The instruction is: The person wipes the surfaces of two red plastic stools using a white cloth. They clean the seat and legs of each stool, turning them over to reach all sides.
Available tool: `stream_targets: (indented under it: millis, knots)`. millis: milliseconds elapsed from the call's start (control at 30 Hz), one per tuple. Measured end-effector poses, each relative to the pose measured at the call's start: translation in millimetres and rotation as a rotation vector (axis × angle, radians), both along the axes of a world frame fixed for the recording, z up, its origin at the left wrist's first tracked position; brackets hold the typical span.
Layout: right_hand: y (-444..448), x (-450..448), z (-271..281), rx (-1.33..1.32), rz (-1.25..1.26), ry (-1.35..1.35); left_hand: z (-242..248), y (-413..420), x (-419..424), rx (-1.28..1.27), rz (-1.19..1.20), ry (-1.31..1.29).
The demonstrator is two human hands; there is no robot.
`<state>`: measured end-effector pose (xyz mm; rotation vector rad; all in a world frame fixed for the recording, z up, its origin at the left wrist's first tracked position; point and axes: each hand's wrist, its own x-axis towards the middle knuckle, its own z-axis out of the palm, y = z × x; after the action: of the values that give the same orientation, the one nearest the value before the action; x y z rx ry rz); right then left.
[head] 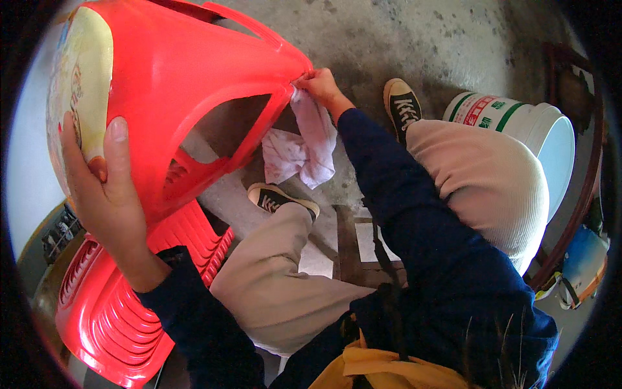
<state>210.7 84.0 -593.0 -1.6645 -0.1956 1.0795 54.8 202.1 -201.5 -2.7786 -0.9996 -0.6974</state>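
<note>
A red plastic stool or chair lies tipped at the upper left, with a printed yellowish picture on its far-left face. My left hand is spread against that printed face, its thumb along the edge. At a lower corner of the frame, my right hand pinches a pinkish-white cloth, and its fingers touch the red plastic. The rest of the cloth hangs below that hand. How much cloth lies under the fingers cannot be seen.
Below the held piece is a stack of red plastic chairs. A white plastic bucket with printing lies beside my knee on the right. My shoes stand on the stained concrete floor. A dark curved frame runs along the right side.
</note>
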Motion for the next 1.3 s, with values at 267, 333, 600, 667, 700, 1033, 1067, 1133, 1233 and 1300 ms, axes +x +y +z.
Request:
stream_targets:
  millis: [267,333,600,667,700,1033,1067,1133,1233,1300]
  knots:
    - [13,-16,18,-0.527,-0.023,-0.410,-1,-5,-1,-0.067,0.050,-0.036]
    - [10,-19,17,-0.571,-0.036,-0.364,-4,-4,-2,-0.024,0.024,-0.020]
    - [8,-8,13,-0.108,-0.119,-0.069,0,-5,-1,-0.103,0.084,0.027]
    - [6,-8,30,0.002,-0.154,0.076,1,-5,-1,-0.109,0.094,0.045]
    - [5,-10,38,0.036,-0.152,0.128,1,-4,-1,-0.114,0.092,0.045]
    - [9,-42,114,0.196,-0.256,-0.121,2,-5,3,0.009,0.035,0.032]
    - [4,-39,118,0.149,-0.172,0.073,1,-6,4,0.011,0.056,0.050]
    - [-14,-40,116,0.432,-0.187,0.464,4,-7,2,0.027,0.104,0.081]
    - [-40,-34,93,0.690,-0.195,0.796,1,-6,3,0.034,0.059,0.017]
    - [-47,-30,83,0.691,-0.242,0.850,2,-6,3,0.038,0.076,0.043]
